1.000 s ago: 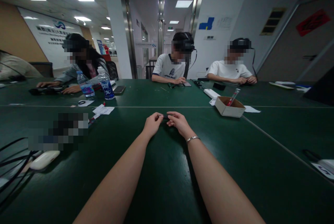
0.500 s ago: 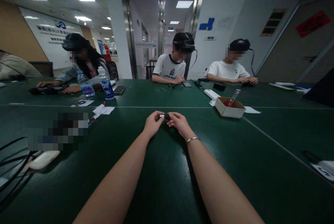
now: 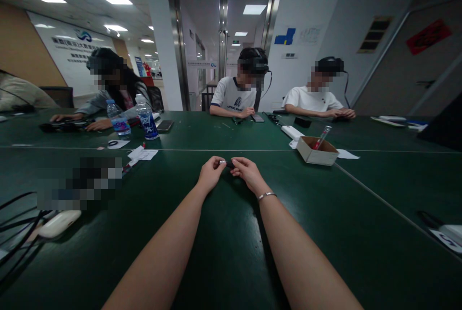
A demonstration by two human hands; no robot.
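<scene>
A small black USB flash drive (image 3: 229, 163) with a silver metal end is held level between my two hands, just above the green table (image 3: 231, 233). My left hand (image 3: 210, 174) pinches the silver end between thumb and fingers, hiding part of it. On the black end, the thumb and forefinger of my right hand (image 3: 249, 173) are closed, with its other fingers curled beneath. A silver bracelet (image 3: 267, 195) circles my right wrist.
A small open box (image 3: 317, 156) holding a clear tube stands to the right, beside a white power bank (image 3: 292, 132). Two water bottles (image 3: 147, 120) and a phone (image 3: 165, 126) stand or lie at far left. Cables (image 3: 21, 223) run along the left. Several people sit opposite.
Both hands keep their grip on the flash drive in nearly the same place. Slightly less of its silver end shows between the fingers. The view has tipped up a little.
</scene>
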